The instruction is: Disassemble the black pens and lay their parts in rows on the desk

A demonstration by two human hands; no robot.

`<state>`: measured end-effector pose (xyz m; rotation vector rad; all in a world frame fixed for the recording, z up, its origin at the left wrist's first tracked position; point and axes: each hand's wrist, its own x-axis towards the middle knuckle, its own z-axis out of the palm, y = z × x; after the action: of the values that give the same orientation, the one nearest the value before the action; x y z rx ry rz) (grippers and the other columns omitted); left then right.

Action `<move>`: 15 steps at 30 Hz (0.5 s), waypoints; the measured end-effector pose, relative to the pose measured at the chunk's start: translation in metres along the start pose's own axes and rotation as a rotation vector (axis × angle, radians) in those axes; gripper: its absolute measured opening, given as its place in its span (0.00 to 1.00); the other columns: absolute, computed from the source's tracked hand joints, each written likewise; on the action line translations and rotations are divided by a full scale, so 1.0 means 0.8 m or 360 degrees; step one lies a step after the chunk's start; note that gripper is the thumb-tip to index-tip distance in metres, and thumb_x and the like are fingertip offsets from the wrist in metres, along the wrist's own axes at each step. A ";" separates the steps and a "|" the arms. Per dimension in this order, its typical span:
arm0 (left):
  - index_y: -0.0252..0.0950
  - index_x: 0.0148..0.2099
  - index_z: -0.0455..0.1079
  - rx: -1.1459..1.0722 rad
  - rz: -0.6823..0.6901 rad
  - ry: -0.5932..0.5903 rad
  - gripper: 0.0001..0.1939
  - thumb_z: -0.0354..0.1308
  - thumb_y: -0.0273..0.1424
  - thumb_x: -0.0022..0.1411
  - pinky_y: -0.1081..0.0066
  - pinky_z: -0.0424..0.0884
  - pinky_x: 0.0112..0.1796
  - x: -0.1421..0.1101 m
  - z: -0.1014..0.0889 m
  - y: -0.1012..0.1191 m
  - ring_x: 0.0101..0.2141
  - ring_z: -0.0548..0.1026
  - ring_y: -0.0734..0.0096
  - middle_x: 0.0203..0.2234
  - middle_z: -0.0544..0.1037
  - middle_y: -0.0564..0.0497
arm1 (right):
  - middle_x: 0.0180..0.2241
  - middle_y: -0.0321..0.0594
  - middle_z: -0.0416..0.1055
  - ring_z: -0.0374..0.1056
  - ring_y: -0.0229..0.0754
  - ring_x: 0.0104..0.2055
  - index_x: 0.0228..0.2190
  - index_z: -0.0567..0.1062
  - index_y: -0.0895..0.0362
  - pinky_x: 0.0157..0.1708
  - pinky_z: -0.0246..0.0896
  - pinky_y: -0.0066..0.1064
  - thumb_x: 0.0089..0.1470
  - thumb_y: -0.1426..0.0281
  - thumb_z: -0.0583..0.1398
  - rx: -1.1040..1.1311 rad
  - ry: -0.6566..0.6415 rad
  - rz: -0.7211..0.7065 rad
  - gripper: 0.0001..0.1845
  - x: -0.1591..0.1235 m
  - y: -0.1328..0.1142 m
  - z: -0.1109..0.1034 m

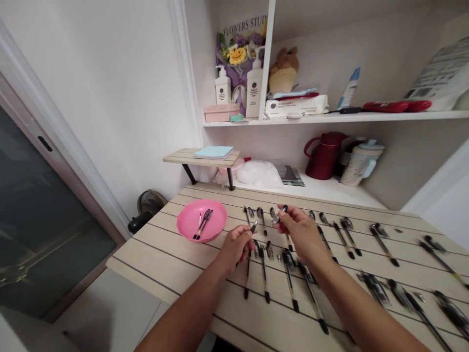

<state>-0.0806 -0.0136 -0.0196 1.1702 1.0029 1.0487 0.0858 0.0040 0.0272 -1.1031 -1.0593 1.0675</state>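
Observation:
My left hand [237, 245] is closed around a black pen [253, 227], whose bare tip points up and to the right. To its right, my right hand [299, 231] pinches a pen cap [280, 215], dark with a clear, shiny part, a short gap away from the pen tip. Below and beside both hands lie uncapped pens [264, 278] and loose caps [270, 250] in rough rows on the wooden table [176, 274]. A pink bowl [183, 231], left of my left hand, holds several pens [203, 224].
A small raised shelf [179, 156] carries blue paper [213, 152] behind the bowl. At the back stand a red thermos jug [323, 156], a pale bottle [361, 164] and a white plastic bag [259, 174]. More pens [384, 247] spread to the right.

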 end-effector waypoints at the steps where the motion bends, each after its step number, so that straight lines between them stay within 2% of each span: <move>1: 0.34 0.40 0.63 -0.0014 0.0029 0.0041 0.16 0.50 0.40 0.53 0.81 0.45 0.09 0.001 -0.003 0.001 0.08 0.55 0.86 0.17 0.68 0.58 | 0.22 0.32 0.66 0.64 0.33 0.21 0.36 0.69 0.58 0.20 0.58 0.25 0.40 0.60 0.61 -0.0032 -0.0020 -0.0019 0.21 0.006 -0.006 0.004; 4: 0.35 0.39 0.63 -0.0061 0.0112 0.0161 0.16 0.49 0.40 0.53 0.81 0.45 0.09 0.002 -0.012 0.005 0.08 0.55 0.86 0.18 0.68 0.58 | 0.21 0.32 0.65 0.63 0.32 0.20 0.37 0.70 0.58 0.20 0.58 0.24 0.40 0.61 0.60 -0.0094 -0.0087 -0.0034 0.21 0.021 -0.015 0.018; 8: 0.35 0.39 0.62 -0.0098 0.0144 0.0328 0.16 0.49 0.40 0.52 0.81 0.46 0.09 0.003 -0.023 0.008 0.08 0.54 0.86 0.19 0.68 0.58 | 0.21 0.32 0.66 0.62 0.32 0.19 0.38 0.70 0.57 0.20 0.57 0.24 0.41 0.64 0.59 -0.0129 -0.0157 0.0004 0.20 0.027 -0.007 0.040; 15: 0.35 0.39 0.61 0.0026 -0.0044 0.0585 0.14 0.49 0.38 0.51 0.80 0.47 0.10 0.005 -0.032 0.004 0.09 0.57 0.86 0.25 0.73 0.53 | 0.19 0.31 0.66 0.62 0.32 0.17 0.35 0.69 0.58 0.17 0.55 0.23 0.41 0.68 0.58 -0.0175 -0.0247 0.0145 0.15 0.033 0.015 0.057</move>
<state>-0.1046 -0.0043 -0.0197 0.9917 1.3105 1.2632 0.0440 0.0381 0.0242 -1.1801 -1.2119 1.1947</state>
